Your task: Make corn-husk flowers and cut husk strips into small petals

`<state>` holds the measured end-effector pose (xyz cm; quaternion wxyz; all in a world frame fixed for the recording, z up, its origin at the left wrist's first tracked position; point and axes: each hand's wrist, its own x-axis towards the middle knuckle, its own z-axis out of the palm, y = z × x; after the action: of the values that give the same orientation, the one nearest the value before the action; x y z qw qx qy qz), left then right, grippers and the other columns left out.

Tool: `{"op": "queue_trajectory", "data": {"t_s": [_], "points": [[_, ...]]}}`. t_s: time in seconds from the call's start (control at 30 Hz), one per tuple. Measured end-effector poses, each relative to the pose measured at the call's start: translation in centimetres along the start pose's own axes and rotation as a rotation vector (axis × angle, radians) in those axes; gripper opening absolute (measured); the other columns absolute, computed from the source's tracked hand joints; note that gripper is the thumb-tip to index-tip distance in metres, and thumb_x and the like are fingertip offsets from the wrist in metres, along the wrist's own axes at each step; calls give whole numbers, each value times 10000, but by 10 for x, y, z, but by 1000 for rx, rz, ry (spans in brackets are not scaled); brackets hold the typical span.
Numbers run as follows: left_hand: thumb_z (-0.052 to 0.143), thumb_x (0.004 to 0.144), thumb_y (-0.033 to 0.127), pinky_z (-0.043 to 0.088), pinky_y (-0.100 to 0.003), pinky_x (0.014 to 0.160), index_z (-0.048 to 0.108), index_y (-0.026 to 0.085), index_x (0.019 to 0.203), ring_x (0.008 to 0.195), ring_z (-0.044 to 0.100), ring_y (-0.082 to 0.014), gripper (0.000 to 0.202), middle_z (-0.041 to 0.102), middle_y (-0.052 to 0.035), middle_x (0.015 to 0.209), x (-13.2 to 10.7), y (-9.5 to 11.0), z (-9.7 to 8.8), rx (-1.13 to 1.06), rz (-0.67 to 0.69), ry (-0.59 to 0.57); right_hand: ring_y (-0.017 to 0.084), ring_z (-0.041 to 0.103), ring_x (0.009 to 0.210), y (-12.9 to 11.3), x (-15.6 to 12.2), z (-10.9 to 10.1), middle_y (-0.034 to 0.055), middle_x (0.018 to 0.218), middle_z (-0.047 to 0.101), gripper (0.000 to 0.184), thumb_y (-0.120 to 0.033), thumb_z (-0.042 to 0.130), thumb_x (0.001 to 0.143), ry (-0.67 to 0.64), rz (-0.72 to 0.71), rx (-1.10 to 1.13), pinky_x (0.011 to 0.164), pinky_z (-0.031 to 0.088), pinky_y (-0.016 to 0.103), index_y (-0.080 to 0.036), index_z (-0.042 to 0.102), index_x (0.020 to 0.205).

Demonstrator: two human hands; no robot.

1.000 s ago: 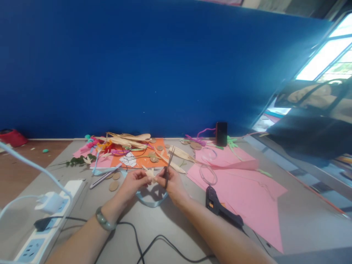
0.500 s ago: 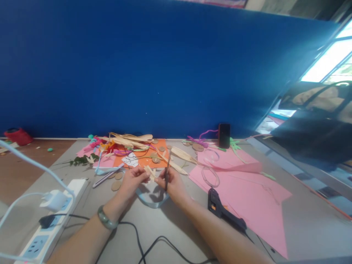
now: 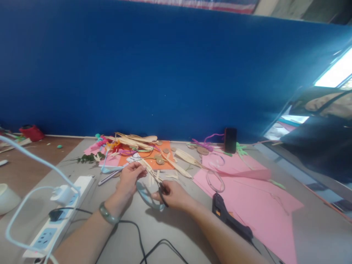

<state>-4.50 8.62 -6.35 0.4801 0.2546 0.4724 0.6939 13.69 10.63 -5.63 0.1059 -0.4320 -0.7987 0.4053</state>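
Note:
My left hand (image 3: 130, 179), a bangle on its wrist, pinches a pale, flat, husk-like strip (image 3: 146, 165) between thumb and fingers. Dark-handled scissors (image 3: 164, 191) are in my right hand (image 3: 176, 194), their blades pointing up and left at the strip. Whether the blades are parted is too small to tell. Beneath both hands lies a light blue ribbon loop (image 3: 147, 197), partly covered by them. Small pale cut pieces (image 3: 172, 176) lie on the table just beyond the scissors.
Pink sheets (image 3: 264, 205) and a black glue gun (image 3: 231, 220) lie to the right. A phone (image 3: 230, 140) leans on the blue partition (image 3: 176, 73). Left stands a power strip (image 3: 59, 216) with cables. Husk strips (image 3: 134, 139), an orange sheet (image 3: 167, 165) and wood discs (image 3: 202, 150) lie behind.
The scissors have swung from upright in my right hand to pointing at the strip. My hands have moved slightly apart, and small pale pieces now show on the table. The view has shifted left.

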Motion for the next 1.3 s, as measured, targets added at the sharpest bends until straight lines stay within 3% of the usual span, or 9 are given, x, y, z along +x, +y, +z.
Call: {"op": "queue_trajectory", "data": {"t_s": [0.27, 0.7, 1.07, 1.3], "points": [[806, 526, 267, 484, -193, 528, 615, 131, 614, 482, 579, -91, 250, 650, -8, 532, 0, -4, -1, 54, -44, -61, 117, 518, 508, 3, 2, 3, -16, 511, 564, 336, -476, 649, 712, -121, 52, 345, 489, 378, 205, -163, 557, 632], [784, 564, 253, 495, -196, 555, 617, 133, 637, 497, 585, -89, 218, 646, 0, 545, 0, -8, -4, 102, -67, -81, 98, 469, 449, 2, 2, 2, -22, 445, 537, 422, -501, 640, 729, -161, -1, 408, 494, 364, 216, -167, 518, 502], [809, 533, 258, 501, -194, 549, 610, 132, 619, 490, 588, -90, 251, 648, -2, 536, -2, -2, -2, 104, -100, -73, 90, 421, 424, -1, 1, -1, -41, 409, 492, 442, -493, 672, 692, -166, 35, 416, 467, 338, 210, -172, 506, 438], [812, 527, 246, 497, -198, 530, 607, 138, 626, 482, 594, -96, 252, 644, 0, 533, -1, -2, -3, 92, -115, -78, 89, 409, 418, 5, 2, -4, -40, 391, 483, 454, -486, 676, 700, -145, 9, 343, 455, 305, 211, -167, 503, 427]]}}
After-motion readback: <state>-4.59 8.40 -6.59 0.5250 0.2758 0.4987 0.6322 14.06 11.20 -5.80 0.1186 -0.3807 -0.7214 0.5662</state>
